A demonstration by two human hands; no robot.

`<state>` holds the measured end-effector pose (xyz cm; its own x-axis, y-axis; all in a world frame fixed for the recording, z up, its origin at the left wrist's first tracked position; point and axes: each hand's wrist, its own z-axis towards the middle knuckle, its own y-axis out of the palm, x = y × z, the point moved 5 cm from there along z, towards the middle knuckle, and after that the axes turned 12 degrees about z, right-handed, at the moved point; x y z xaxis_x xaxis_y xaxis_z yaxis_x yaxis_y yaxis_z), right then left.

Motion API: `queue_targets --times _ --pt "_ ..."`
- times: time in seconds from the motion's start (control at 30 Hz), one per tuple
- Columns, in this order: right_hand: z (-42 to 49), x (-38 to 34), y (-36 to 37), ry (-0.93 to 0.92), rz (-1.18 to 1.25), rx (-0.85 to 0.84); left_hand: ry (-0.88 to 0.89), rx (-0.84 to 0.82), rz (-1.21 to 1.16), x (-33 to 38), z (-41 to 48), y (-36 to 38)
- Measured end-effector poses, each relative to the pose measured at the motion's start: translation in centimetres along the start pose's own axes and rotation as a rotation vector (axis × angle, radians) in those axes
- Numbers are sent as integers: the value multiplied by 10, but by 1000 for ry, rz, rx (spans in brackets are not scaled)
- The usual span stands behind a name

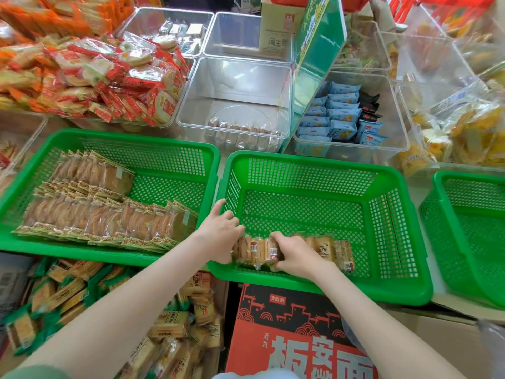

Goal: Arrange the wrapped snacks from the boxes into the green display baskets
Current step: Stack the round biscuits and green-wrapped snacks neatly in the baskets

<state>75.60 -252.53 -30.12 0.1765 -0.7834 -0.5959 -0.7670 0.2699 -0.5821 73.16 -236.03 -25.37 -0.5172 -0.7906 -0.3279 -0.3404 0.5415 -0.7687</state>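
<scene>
Nearest, a red and black printed cardboard box point(295, 337) sits beside a loose heap of yellow and green snack packets point(175, 324) at the lower left. Just above them, both forearms reach into the middle green plastic lattice basket point(300, 160). A row of clear-wrapped golden snacks point(325, 248) stands along its near wall. The left hand point(218, 236) curls its fingers against the left end of that row, thumb spread toward the basket's left wall. The right hand point(292, 253) has its fingers clamped over the packets at the row's middle. The left green basket point(136, 138) holds overlapping rows of round wrapped crackers point(109, 214); a third green basket point(464, 187) shows at the right edge. Behind stand clear plastic bins point(237, 132), one with blue packets point(341, 116), and a pile of red-wrapped rice crackers point(117, 77).
</scene>
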Motion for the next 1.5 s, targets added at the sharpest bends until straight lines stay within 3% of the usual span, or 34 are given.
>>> queue_targets --times 0.17,0.3,0.37,0.47,0.7,1.07,1.2,1.37,1.5 --pt "-11 2 -8 -40 -54 -96 37 42 -131 2 -7 3" --pt "-12 25 -29 64 -85 69 -9 12 -260 3 -4 -3" --pt "-12 34 -33 146 -196 49 -10 20 -259 8 -1 -4" --pt "-13 31 -33 87 -215 9 -3 7 -294 16 5 -4" --pt "-25 26 -35 96 -82 -87 16 13 -385 29 23 -14" --pt "-22 21 -34 52 290 -77 87 -41 -560 43 43 -11" --pt "-23 18 -43 -14 470 47 81 -73 -617 42 48 -12" --pt "-24 18 -18 -110 146 48 58 -132 -720 36 54 -14" --pt "-24 24 -13 -90 -181 -32 88 -118 -629 37 57 -19"
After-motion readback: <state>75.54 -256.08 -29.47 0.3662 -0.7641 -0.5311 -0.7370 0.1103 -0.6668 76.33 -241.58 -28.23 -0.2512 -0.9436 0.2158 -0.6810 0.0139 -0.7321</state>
